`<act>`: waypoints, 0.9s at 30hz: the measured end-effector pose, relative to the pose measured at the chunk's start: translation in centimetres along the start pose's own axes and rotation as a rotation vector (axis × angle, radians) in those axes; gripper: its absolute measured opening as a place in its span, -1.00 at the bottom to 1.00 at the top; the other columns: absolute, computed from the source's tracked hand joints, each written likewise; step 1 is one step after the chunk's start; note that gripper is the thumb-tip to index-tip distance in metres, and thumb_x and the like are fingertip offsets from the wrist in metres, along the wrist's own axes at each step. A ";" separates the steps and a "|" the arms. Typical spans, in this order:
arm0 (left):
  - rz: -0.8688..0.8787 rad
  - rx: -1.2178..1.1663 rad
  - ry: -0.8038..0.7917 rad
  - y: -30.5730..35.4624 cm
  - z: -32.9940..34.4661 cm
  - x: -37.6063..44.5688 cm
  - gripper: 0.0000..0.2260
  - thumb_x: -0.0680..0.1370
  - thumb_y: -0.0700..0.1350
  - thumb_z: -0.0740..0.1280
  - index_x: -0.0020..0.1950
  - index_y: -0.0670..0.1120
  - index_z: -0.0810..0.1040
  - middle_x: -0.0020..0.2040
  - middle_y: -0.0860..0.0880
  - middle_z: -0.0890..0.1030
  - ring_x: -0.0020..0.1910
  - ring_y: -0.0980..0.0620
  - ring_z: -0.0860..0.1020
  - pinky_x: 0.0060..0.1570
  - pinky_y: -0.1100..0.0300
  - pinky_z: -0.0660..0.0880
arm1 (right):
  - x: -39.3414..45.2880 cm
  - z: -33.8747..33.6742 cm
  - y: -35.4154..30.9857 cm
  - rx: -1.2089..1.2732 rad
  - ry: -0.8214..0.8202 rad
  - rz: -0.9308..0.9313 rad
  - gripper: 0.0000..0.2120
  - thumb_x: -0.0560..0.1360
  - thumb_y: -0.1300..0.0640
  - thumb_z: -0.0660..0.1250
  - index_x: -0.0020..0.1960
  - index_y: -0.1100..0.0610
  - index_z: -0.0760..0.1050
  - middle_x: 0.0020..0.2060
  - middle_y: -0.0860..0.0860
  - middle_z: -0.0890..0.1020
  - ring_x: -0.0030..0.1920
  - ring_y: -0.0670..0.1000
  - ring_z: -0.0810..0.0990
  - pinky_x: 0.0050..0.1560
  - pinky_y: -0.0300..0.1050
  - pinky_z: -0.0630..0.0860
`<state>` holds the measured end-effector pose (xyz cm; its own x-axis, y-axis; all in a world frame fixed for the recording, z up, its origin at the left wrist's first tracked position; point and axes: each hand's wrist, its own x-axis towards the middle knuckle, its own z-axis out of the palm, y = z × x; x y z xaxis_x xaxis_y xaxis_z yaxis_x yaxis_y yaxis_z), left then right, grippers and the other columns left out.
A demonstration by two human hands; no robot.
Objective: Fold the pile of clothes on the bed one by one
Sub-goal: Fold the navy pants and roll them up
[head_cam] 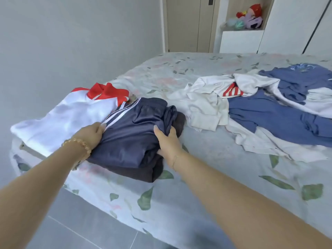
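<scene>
Right now both hands are on a folded pair of navy shorts [133,133] with white side stripes, which lies near the left front corner of the bed [206,186]. The shorts sit on top of another folded dark garment [136,173], whose edge shows below them and at their far right side. The left hand [90,134] grasps the shorts at their left edge, beside the white stripes, with the fingers curled into the cloth; a beaded bracelet [79,142] circles that wrist. The right hand [168,141] grips the right side of the shorts, the thumb lying on top of the fabric and the fingers tucked down over the bunched edge. Just to the left of the shorts, touching them, lies a folded white shirt [62,123] with a red collar and red trim at its far end. Well apart to the right, further up the bed, the pile of unfolded clothes [260,112] is spread loosely: crumpled white pieces, a bit of red and white striped cloth, and blue garments, one of them with pale lettering near the far edge. The bed wears a pale sheet printed with green leaves and faint pink flowers. Grey floor tiles [80,221] show below the bed's near edge, and a plain pale wall [71,42] stands to the left. Beyond the bed are a door [188,24] and an open shelf niche holding soft toys [251,17].
</scene>
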<state>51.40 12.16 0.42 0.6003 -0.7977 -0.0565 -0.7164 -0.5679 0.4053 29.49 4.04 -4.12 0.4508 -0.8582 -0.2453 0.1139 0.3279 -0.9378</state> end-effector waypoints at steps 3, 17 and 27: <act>0.060 0.117 0.114 -0.3 0.0 0.8 -0.61 0.66 0.04 0.05 0.31 -0.18 0.44 0.22 -0.30 0.52 0.21 -0.28 0.45 0.21 -0.05 0.35 | 0.5 -0.2 -1.1 -0.141 0.084 -0.086 -0.21 0.47 -0.06 0.42 0.53 0.02 0.05 0.42 0.00 0.35 0.32 0.08 0.43 0.26 0.07 0.47; 0.310 0.316 -0.056 5.2 6.8 -8.5 -0.07 0.22 0.63 -0.24 0.53 0.26 -0.22 0.58 0.10 -0.17 0.55 -0.07 -0.22 0.42 -0.25 -0.30 | 4.0 -1.6 -3.3 -1.642 -0.171 -0.461 -0.47 0.64 -0.21 -0.17 0.58 -0.14 -0.09 0.56 -0.17 -0.15 0.53 -0.14 -0.29 0.51 0.17 -0.25; 0.382 0.315 0.043 6.7 5.8 -11.0 -0.08 0.28 0.58 -0.22 0.56 0.17 -0.12 0.59 0.07 -0.08 0.56 0.00 -0.08 0.47 -0.22 -0.19 | -1.8 -6.2 -6.2 -1.717 -0.217 -0.551 -0.43 0.64 -0.20 -0.05 0.58 -0.05 -0.06 0.58 -0.02 -0.11 0.57 0.00 -0.14 0.54 0.07 -0.09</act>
<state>37.91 15.92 -1.52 0.2832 -0.9555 0.0824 -0.9567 -0.2754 0.0941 22.45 1.09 0.62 0.7920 -0.6087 0.0469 -0.6016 -0.7913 -0.1096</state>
